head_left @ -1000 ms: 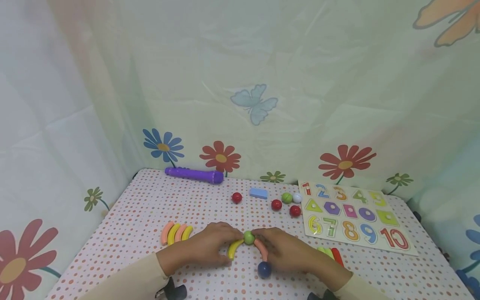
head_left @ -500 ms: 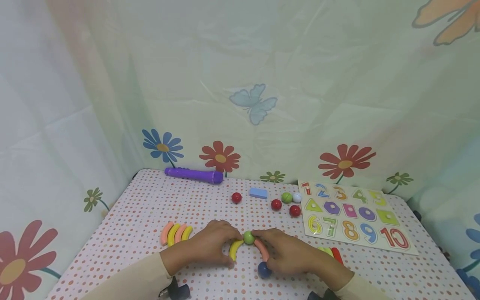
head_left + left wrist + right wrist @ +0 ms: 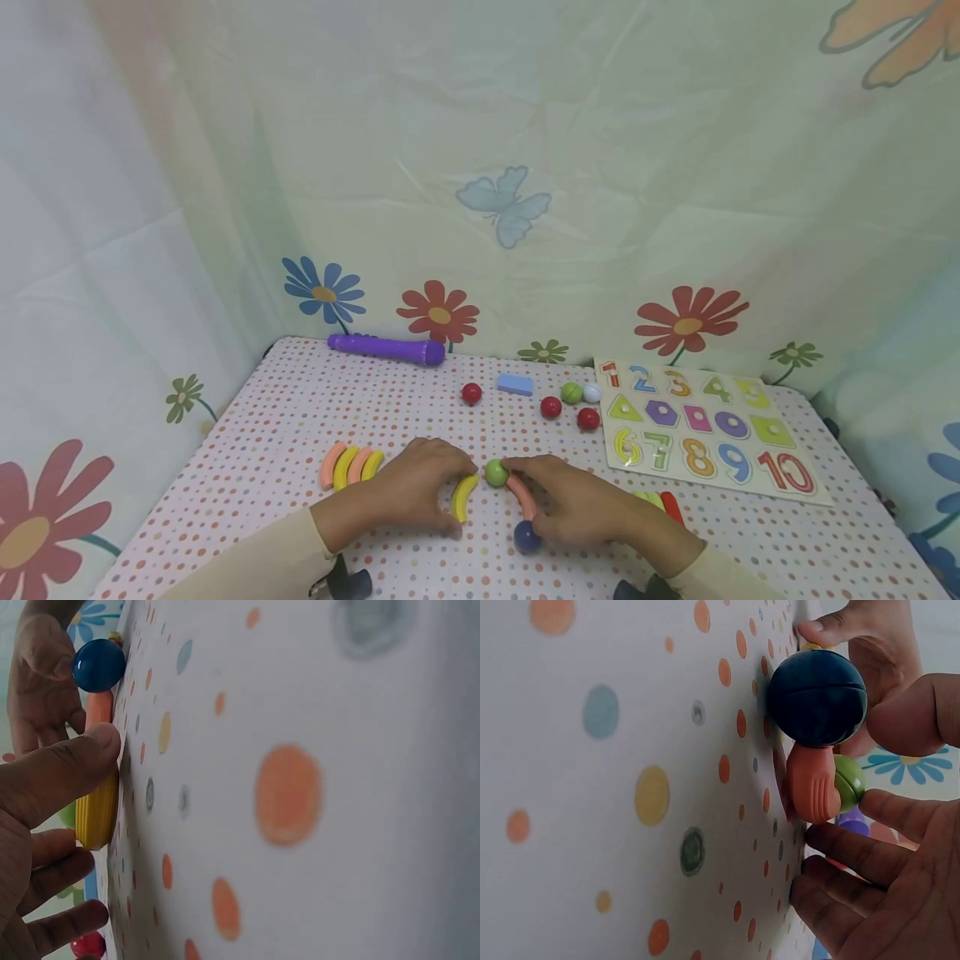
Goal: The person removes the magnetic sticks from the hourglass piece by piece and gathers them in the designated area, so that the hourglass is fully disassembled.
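Observation:
My left hand holds a yellow curved bar between thumb and fingers, low over or on the table. A small gap separates its upper end from a green ball. Below that ball an orange curved bar runs down to a dark blue ball, the three touching in a row. Around this row my right hand is curled, index fingertip at the green ball and thumb at the blue ball. In the left wrist view my thumb lies across the yellow bar.
Several orange and yellow curved bars lie left of my left hand. Green and red bars sit partly behind my right wrist. Farther back are red balls, a blue block, a purple toy microphone and a number puzzle board.
The yellow bar has come away from the green ball, shifting slightly left with my left hand. My right hand and its row of pieces have stayed nearly in place.

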Action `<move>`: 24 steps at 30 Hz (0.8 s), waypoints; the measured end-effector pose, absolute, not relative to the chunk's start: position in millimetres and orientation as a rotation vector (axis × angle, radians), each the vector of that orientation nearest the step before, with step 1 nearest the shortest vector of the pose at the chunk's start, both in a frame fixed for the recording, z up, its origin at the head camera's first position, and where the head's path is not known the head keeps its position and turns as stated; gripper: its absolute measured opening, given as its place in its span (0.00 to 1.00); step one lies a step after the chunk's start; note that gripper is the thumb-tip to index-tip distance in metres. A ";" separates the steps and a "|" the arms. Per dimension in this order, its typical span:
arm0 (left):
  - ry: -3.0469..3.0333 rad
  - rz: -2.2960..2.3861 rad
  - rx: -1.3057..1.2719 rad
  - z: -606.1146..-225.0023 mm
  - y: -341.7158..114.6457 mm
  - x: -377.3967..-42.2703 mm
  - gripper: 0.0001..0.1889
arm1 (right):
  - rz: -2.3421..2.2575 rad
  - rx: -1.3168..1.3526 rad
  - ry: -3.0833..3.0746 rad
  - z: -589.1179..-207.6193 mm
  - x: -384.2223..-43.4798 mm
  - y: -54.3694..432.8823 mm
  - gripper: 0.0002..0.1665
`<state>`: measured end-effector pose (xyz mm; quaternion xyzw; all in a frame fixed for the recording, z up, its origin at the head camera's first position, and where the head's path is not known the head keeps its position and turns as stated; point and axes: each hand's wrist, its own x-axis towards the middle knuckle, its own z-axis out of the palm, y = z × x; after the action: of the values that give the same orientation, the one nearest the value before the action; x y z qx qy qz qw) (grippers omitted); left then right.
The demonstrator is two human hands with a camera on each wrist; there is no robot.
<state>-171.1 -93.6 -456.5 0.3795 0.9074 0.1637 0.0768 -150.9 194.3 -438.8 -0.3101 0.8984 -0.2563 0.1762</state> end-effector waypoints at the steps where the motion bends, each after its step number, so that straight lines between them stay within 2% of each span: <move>1: 2.713 0.504 1.142 -456.3 -93.7 -170.6 0.38 | -0.728 -0.880 2.543 -438.6 -150.9 194.3 0.43; 12: 2.696 0.493 1.144 -455.3 -99.2 -169.8 0.35 | -0.735 -0.842 2.536 -439.7 -150.4 193.7 0.45; 24: 2.760 0.578 1.016 -445.2 -134.2 -174.7 0.35 | -0.715 -0.829 2.546 -441.1 -150.4 192.7 0.44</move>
<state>-174.7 -134.2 -445.2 0.3383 0.9183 0.1924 0.0722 -150.4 192.7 -441.1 -0.2939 0.9030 -0.2538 0.1840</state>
